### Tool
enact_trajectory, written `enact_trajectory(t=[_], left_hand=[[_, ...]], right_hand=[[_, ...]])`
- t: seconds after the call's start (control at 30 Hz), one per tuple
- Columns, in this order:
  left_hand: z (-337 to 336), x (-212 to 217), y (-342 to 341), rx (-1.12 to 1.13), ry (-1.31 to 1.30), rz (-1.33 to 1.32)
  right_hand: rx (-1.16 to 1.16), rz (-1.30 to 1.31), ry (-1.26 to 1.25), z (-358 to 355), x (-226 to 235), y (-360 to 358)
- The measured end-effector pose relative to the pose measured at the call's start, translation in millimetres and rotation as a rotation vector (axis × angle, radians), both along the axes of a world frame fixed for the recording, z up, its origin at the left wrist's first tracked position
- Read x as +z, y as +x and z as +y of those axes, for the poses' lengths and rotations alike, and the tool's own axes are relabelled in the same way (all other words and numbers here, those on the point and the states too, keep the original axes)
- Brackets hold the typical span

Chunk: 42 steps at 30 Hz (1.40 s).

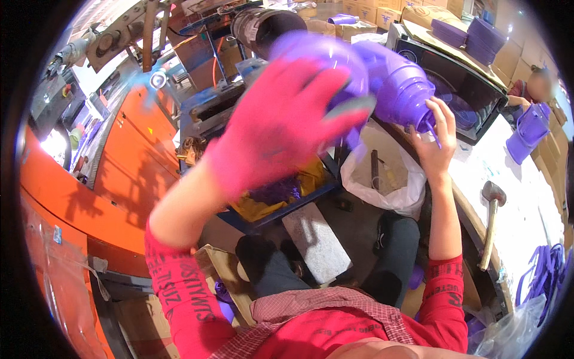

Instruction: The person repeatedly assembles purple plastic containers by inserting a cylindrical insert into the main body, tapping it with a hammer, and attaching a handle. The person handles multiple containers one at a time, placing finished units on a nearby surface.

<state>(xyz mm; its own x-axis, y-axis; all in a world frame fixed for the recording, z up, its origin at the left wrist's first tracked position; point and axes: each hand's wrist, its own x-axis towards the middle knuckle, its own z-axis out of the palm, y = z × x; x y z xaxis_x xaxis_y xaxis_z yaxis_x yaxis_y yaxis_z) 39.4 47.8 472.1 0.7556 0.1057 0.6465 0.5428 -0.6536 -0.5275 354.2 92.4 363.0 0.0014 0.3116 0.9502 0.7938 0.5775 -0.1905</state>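
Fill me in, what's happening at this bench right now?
A seated person is handling a purple plastic jug raised in front of them. The left hand, in a pink glove, is up against the jug's left side and blurred, so its grip is unclear. The bare right hand holds the jug at its lower right end. A hammer lies on the white worktable to the right, with purple strips near its edge. Another person at the far right holds a second purple jug.

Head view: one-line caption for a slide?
Pink-gloved left hand and bare right hand hold a purple plastic jug above a workbench.
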Motion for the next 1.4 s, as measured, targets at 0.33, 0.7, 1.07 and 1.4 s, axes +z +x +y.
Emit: enact_trajectory(t=[0.33, 0.7, 1.07, 1.4], left_hand=[[-113, -187, -63, 0.015, -1.173, -0.379], [-165, -195, -87, -0.029, -1.059, -0.505], [-236, -163, -146, 0.477, -1.076, -1.203], [-270, -153, -232, 0.404, -0.715, -1.397]], right_hand=[[0.235, -0.431, 0.263, 71, 51, -100], [-0.181, -0.474, 0.016, 105, 90, -164], [-0.062, -0.331, -0.116, 144, 85, -171], [0.197, -0.042, -0.32, 60, 62, -158]])
